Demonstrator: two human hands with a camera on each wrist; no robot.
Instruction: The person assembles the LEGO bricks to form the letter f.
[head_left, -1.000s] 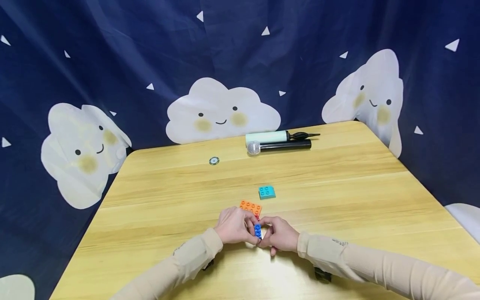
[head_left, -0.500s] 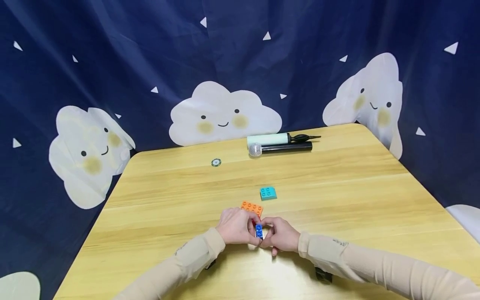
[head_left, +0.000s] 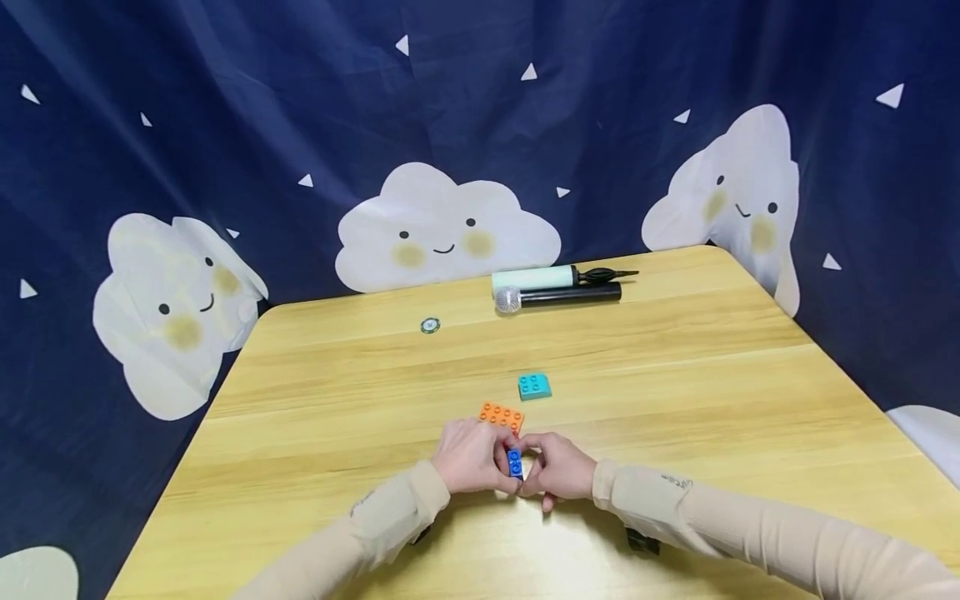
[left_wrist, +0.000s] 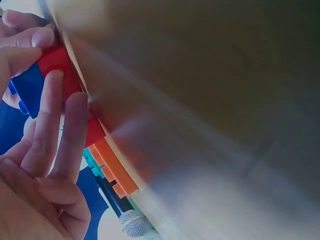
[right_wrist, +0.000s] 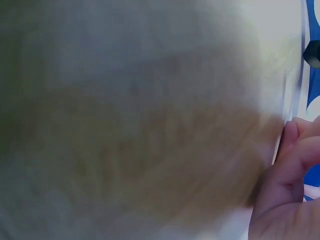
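Both hands work together nearer the desk's (head_left: 712,392) front than its far edge, roughly midway between the side edges. The left hand (head_left: 469,457) curls finger and thumb around the blue brick (head_left: 514,463), other fingertips against the red brick (left_wrist: 59,61) beneath; the right hand (head_left: 561,468) pinches in from the right, its exact contact hidden in its wrist view. The seating looks like the step in hand: keep the blue level, steady the red low down, and press evenly — a tilt could leave it half-seated. Just beyond lies the orange brick (head_left: 501,414) — mind nudging it — then the teal brick (head_left: 534,386), the chip (head_left: 430,325), and, by the far edge, the microphone (head_left: 570,295) and pump (head_left: 532,277).
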